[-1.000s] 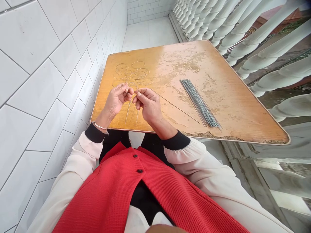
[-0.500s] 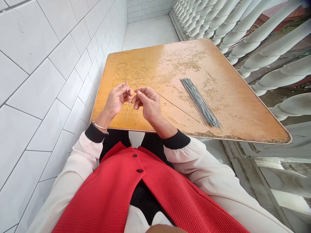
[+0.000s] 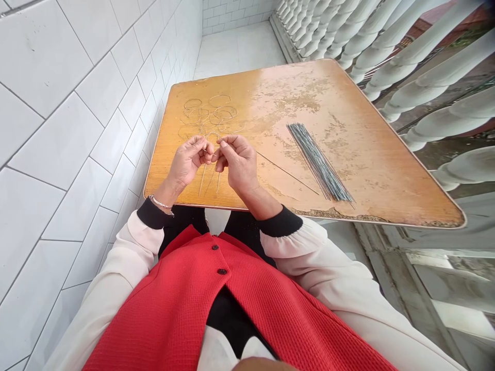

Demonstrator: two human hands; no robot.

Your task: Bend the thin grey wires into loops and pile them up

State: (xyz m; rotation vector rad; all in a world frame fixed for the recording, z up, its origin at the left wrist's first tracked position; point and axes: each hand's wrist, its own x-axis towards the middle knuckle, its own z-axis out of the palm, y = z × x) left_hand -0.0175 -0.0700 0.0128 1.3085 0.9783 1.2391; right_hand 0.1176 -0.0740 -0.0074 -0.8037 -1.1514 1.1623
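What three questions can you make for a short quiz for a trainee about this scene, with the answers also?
1. True or false: the metal bangle is on the wrist of the left hand.
2. Where does the bundle of straight dark wires lie? A) on the wooden table top, to the right of the right hand; B) on the floor; C) between the two hands.
3. What shape do the loose wires beyond the hands have?

Key: 1 true; 2 A; 3 round loops or rings.
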